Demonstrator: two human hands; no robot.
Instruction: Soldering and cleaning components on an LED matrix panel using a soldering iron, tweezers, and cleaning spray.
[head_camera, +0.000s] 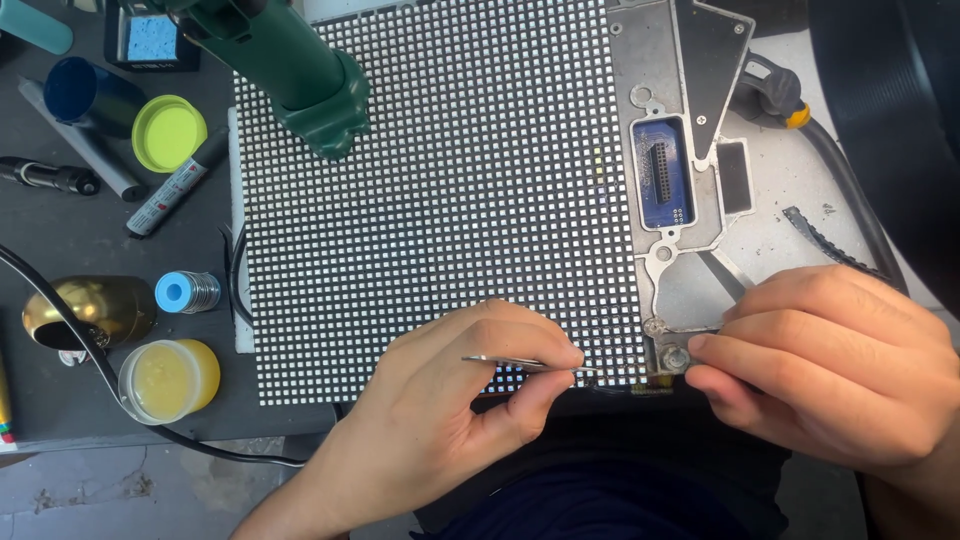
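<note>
The LED matrix panel (430, 190), a flat board covered in a fine grid of small white squares on black, lies across the middle of the dark worktop (60, 230). Both hands work at its near edge. The left hand (450, 400) is closed in a pinch on thin metal tweezers (520, 364), which lie almost level with their tips pointing right along the panel's bottom rows. The right hand (830, 370) rests just beside the panel's near right corner, fingers curled narrow, fingertips touching a small round metal fitting (676, 357) on the grey metal frame (690, 270); whether it grips anything, I cannot tell. The frame carries a blue connector board (662, 172). A green hot-air tool (300, 70) sits over the panel's far left part. Left of the panel stand a yellow flux jar (170, 378), a solder spool (187, 292) and a green lid (168, 132).
</note>
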